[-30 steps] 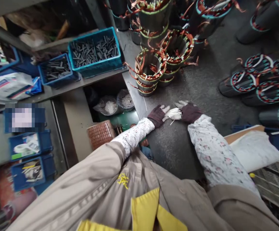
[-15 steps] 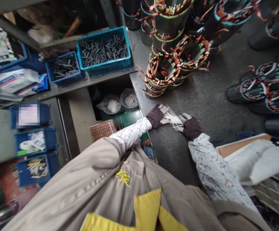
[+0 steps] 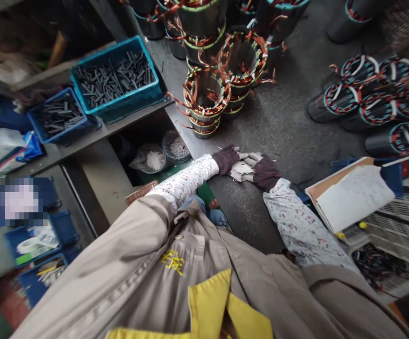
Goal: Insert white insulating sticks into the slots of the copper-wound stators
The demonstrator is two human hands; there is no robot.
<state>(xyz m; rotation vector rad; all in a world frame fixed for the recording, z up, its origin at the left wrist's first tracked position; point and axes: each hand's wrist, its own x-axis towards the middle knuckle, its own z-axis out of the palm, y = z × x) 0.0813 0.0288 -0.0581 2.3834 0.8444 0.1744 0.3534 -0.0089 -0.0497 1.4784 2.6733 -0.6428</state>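
A bunch of thin white sticks (image 3: pixel 243 168) lies between my hands, low over the dark tabletop (image 3: pixel 250 221). My left hand (image 3: pixel 229 161), in a dark fingerless glove, closes on it from the left with fingertips reaching across. From the right, my right hand (image 3: pixel 262 169), gloved the same way, has its fingers wrapped round the other side. The fingertips of both hands meet along the far edge of the bunch. Just beyond them stands a stack of motor stators (image 3: pixel 206 101) with copper-coloured wire ends sticking out.
A teal bin (image 3: pixel 116 77) and a blue bin (image 3: pixel 59 113) of dark strips stand at the left. Bags of white pieces (image 3: pixel 154 160) sit in the recess below. Black stators (image 3: pixel 340 101) lie at the right, near papers (image 3: pixel 357 193) on a board.
My hands have come together, gathering the fanned-out sticks into a more compact bunch. My view has turned right, so the bins and stators appear further left.
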